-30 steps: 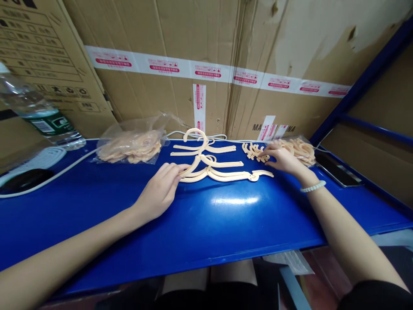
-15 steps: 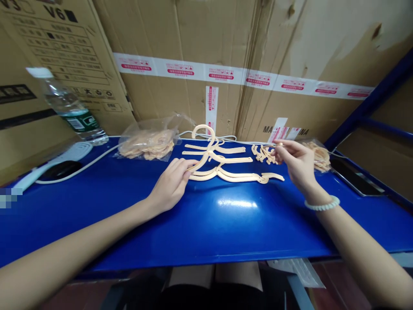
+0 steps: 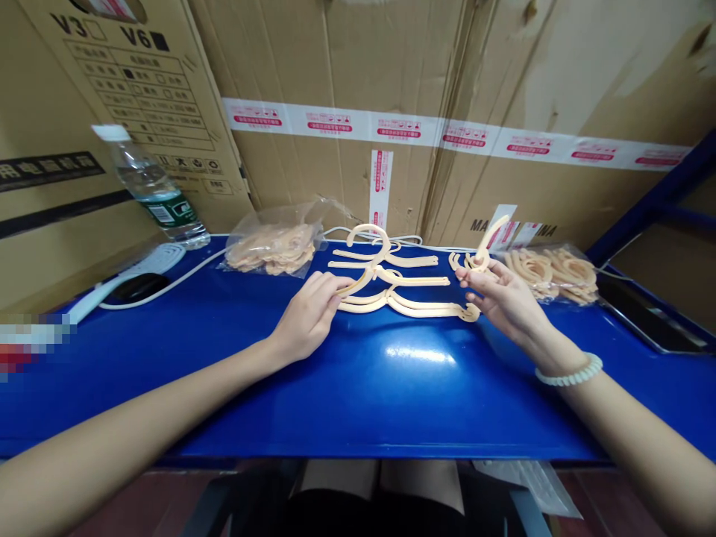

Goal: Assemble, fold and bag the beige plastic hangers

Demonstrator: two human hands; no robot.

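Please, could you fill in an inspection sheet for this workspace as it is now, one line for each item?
Surface: blue table, glossy, with glare.
Job's things: cream hangers lie flat mid-table; one hook is lifted; loose hooks lie beside it.
Clutter: left bag and right bag of cream parts; bottle; phone.
Hands: left hand has its fingertips on the hangers' left end; right hand pinches the hook.
Cables: white cable at the back left.
Surroundings: cardboard boxes behind; blue frame on the right.
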